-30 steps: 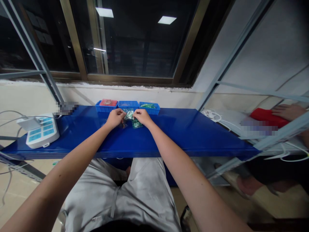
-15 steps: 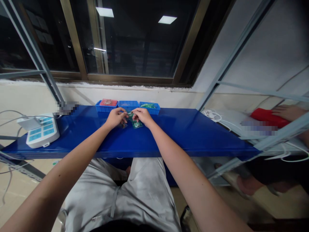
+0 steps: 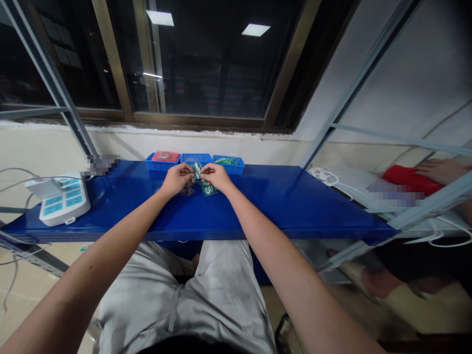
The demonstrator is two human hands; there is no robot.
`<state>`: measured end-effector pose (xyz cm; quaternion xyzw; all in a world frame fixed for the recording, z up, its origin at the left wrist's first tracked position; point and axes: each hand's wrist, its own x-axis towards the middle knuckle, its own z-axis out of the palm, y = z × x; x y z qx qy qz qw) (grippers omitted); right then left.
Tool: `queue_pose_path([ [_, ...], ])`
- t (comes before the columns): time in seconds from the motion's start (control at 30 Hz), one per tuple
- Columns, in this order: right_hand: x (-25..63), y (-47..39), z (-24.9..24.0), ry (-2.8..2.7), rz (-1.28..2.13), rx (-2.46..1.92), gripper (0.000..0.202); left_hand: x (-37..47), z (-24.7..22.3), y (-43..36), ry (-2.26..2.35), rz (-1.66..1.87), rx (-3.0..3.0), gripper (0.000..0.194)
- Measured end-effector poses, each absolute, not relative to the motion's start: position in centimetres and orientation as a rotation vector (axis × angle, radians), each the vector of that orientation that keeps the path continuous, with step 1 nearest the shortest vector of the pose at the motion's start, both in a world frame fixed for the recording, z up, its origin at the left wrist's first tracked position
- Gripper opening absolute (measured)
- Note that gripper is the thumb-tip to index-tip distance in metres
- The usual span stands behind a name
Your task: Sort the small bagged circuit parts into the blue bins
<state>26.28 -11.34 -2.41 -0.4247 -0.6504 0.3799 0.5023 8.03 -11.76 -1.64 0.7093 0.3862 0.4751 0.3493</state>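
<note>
Between my two hands, over the blue table (image 3: 280, 201), is a small green-tinted packet (image 3: 197, 168) with light marks. My left hand (image 3: 177, 179) pinches its left edge, and my right hand (image 3: 216, 177) pinches the right edge. Just below my right fingers another green packet (image 3: 210, 190) with whitish contents lies on the table. Under my left fingers a small clear packet (image 3: 189, 190) with brownish contents is partly covered. What exactly is inside the packets is too small to make out.
Three blue bins stand along the back: a left bin (image 3: 162, 165) with a red item (image 3: 164, 156), a middle bin (image 3: 196, 158), and a right bin (image 3: 236, 166) with green packets (image 3: 226, 161). A white power strip (image 3: 66, 201) sits left. Another person's hand (image 3: 444, 169) rests on something red (image 3: 409, 179).
The green packet between my hands has turned up, so its face now shows above my fingertips; before, it was seen nearly edge-on. My hands stay in almost the same place.
</note>
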Motion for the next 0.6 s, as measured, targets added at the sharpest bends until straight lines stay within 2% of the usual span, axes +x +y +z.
queue_pose_path([
  [0.23,26.2,-11.0,-2.7,-1.580,0.880,-1.054,0.008,8.0,-1.8,-11.7,1.039,1.228,1.901,0.012],
  [0.33,26.5,-10.5,-2.9,-1.531,0.809,-1.121,0.007,7.8,-2.2,-11.3,1.055,1.277,1.954,0.018],
  [0.43,27.7,-9.9,-2.9,-1.387,0.610,-1.212,0.014,7.7,-2.3,-11.2,1.191,1.348,2.091,0.027],
  [0.6,31.0,-8.9,-2.9,-1.268,0.085,-1.317,0.027,7.5,-2.2,-11.1,1.346,1.298,2.201,0.027],
])
